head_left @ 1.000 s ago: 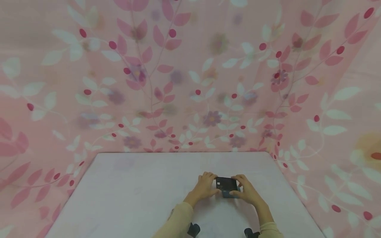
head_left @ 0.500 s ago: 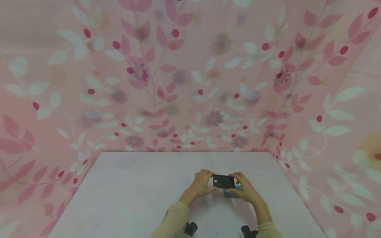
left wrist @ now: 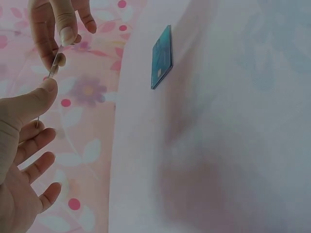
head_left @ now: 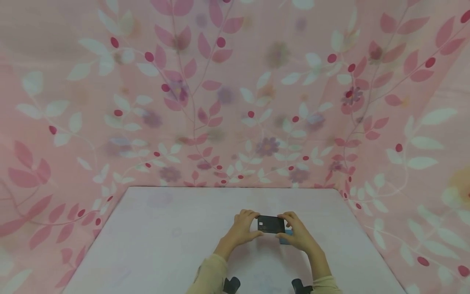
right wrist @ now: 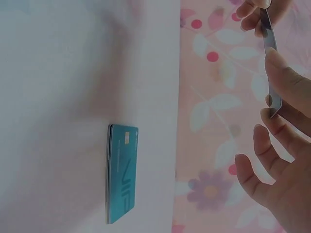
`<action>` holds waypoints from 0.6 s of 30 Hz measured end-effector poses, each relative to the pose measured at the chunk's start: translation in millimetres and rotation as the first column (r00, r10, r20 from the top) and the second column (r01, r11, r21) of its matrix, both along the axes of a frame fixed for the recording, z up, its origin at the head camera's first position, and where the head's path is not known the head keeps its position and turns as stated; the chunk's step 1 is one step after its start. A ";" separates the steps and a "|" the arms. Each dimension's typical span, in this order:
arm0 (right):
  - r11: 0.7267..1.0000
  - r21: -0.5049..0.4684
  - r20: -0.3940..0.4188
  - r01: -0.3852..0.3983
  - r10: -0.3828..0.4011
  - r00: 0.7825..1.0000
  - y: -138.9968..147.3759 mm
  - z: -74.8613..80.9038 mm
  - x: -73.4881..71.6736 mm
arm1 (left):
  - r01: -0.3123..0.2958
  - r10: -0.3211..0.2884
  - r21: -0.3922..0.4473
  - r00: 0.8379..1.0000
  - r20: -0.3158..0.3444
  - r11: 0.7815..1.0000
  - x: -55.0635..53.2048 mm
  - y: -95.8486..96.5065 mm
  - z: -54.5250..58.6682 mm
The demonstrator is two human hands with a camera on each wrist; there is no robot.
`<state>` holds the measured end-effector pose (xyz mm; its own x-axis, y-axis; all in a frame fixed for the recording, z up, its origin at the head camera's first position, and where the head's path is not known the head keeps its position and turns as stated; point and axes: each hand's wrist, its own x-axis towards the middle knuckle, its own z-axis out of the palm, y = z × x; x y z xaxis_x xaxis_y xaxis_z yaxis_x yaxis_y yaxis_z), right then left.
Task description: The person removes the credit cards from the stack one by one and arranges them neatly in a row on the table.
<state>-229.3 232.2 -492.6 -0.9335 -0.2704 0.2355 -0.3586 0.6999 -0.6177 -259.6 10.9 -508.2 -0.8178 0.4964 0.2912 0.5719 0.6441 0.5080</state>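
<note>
A black card (head_left: pixel 271 224) with a small pale chip mark is held up over the white table between both hands. My left hand (head_left: pixel 242 228) pinches its left end between thumb and fingers. At the other end, my right hand (head_left: pixel 298 232) pinches it the same way. Both wrist views show the card nearly edge-on, a thin strip (right wrist: pixel 272 92) between the fingertips. Below lies a small stack of cards (right wrist: pixel 122 174), the top one teal with "VIP" lettering and a chip. In the head view my right hand partly covers that teal stack (head_left: pixel 286 237).
The white table (head_left: pixel 176 245) reaches back to a pink curtain (head_left: pixel 235 102) printed with leaves and flowers, which also hangs along both sides. Dark wrist-camera mounts (head_left: pixel 232 284) sit at the sleeves. Soft shadows of the hands fall on the table.
Both hands and the black card have shifted slightly left in the head view, lifting off the teal stack, more of which showed at first. The head view itself has drifted a little.
</note>
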 end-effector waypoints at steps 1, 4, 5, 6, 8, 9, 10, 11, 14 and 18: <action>1.000 -0.003 -0.001 0.001 -0.001 1.000 -1.1 0.6 0.3 | 0.001 -0.001 0.006 1.000 -0.003 1.000 0.4 -1.3 0.3; 1.000 -0.023 0.007 0.001 -0.001 1.000 -5.1 2.4 1.0 | 0.003 -0.003 0.025 1.000 -0.001 1.000 1.1 -4.9 1.2; 1.000 -0.028 0.011 0.001 -0.001 1.000 -6.2 2.7 0.9 | 0.002 -0.002 0.025 1.000 -0.002 1.000 1.1 -6.1 1.3; 1.000 -0.031 0.013 -0.001 0.002 1.000 -7.6 3.1 0.9 | 0.002 -0.002 0.028 1.000 0.000 1.000 1.2 -7.4 1.8; 0.999 -0.034 0.019 -0.005 0.006 1.000 -10.3 3.4 0.2 | 0.002 -0.002 0.042 1.000 0.010 0.999 1.8 -10.4 3.6; 0.999 -0.032 0.019 -0.007 0.007 1.000 -11.7 3.2 -0.4 | 0.002 -0.003 0.048 1.000 0.015 0.999 2.1 -12.2 4.6; 1.000 -0.030 0.022 -0.008 0.009 1.000 -13.4 3.2 -0.9 | 0.002 -0.003 0.052 1.000 0.022 0.999 2.3 -14.1 5.7; 0.999 -0.031 0.022 -0.010 0.010 1.000 -15.0 2.9 -1.3 | 0.003 -0.005 0.056 1.000 0.024 0.998 2.4 -16.2 6.4; 0.999 -0.041 0.030 -0.012 0.013 0.999 -20.9 2.3 -2.3 | 0.004 -0.007 0.072 0.999 0.040 0.997 2.9 -23.0 8.5; 0.998 -0.068 0.033 -0.015 0.017 0.999 -30.3 2.2 -2.8 | -0.001 -0.004 0.087 0.998 0.058 0.996 3.3 -32.2 11.8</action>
<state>-232.1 201.9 -490.4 -0.9367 -0.2702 0.2228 -0.3482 0.6502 -0.6753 -256.4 -21.3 -496.4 -0.8337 0.4725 0.2858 0.5410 0.5952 0.5942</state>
